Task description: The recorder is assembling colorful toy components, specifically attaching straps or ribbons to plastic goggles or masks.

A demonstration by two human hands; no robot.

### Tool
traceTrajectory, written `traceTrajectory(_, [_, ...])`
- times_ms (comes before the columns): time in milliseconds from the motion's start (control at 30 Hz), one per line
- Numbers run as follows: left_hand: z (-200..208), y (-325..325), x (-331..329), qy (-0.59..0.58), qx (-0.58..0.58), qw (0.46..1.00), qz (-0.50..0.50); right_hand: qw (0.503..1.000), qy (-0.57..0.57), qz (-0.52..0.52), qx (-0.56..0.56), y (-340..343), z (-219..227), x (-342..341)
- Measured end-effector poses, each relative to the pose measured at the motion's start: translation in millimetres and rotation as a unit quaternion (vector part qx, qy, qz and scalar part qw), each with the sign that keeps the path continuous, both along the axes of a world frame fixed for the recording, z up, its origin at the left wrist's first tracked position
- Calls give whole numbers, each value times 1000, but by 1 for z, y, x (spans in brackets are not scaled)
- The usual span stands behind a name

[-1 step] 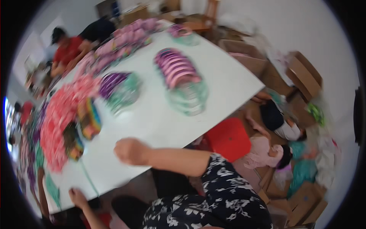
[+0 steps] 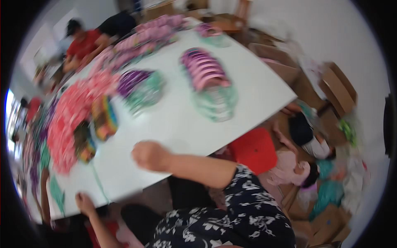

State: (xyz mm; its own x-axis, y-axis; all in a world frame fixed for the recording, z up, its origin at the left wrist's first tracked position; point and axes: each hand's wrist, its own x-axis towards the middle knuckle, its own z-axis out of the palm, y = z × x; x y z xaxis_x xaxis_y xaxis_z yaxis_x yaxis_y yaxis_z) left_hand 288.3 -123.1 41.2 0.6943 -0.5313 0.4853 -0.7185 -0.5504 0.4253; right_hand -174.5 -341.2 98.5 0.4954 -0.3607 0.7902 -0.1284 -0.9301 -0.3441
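Tabletop, pink pile at left. Right hand over near side, left hand at edge: each grip curled, can't tell if loaded. Green cord lies between them. Probably between pieces; next move calls for pinching cord.

- I read this, through my remote view, as a small workshop.
- I see a broad white table bearing heaped coral-pink ribbon-like pieces and stacked pink-and-purple curved bands with mint-green loops.
- Open brown cardboard boxes stand near a plain white wall.
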Motion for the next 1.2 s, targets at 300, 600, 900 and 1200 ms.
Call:
traceTrajectory(300, [28, -18, -61, -44, -100, 994, -25, 991, 32, -97, 87, -9, 8, -8])
traceTrajectory(600, [31, -9, -68, -16, -162, 986, -28, 986, 140, -83, -37, -33, 47, 87])
traceTrajectory(900, [32, -13, -69, -47, -198, 977, -67, 956, 150, -246, -58, -72, 8, 157])
traceTrajectory(1200, [39, -8, -70, -40, -201, 975, -82, 961, 123, -239, -68, -65, 12, 163])
